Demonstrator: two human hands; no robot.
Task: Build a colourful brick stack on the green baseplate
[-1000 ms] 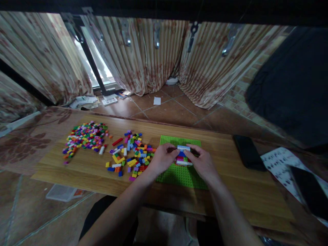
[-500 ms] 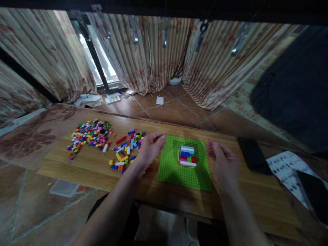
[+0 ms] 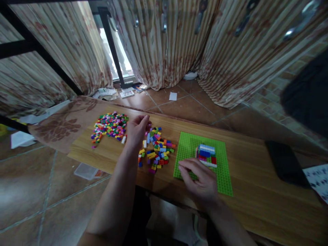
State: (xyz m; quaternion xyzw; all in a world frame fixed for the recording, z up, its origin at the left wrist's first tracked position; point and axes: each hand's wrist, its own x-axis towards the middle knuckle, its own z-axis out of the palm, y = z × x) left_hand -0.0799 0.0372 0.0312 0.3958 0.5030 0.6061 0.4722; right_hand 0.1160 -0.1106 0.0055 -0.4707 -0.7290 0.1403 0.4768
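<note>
My left hand (image 3: 138, 130) is over the table between two groups of toy bricks. Its fingers are curled in with the thumb on top, and whatever they hold, if anything, is hidden. My right hand (image 3: 201, 179) hovers over the near part of the green baseplate (image 3: 222, 160). Its thumb and index fingertips are close together, with no brick visible between them. Just beyond it, a small block build (image 3: 207, 152) of blue, white and red bricks stands on the baseplate, its near side partly covered by that hand. Loose bricks (image 3: 160, 148) lie left of the baseplate.
A larger heap of small mixed bricks (image 3: 110, 126) spreads across the left of the wooden table (image 3: 246, 177). On the right lie a black phone (image 3: 285, 164) and a printed sheet (image 3: 317, 179). A clear plastic box (image 3: 85, 171) is on the floor.
The view has turned left. My left hand has moved left from beside the baseplate to the bricks. My right hand has come from the baseplate's right side to its near part.
</note>
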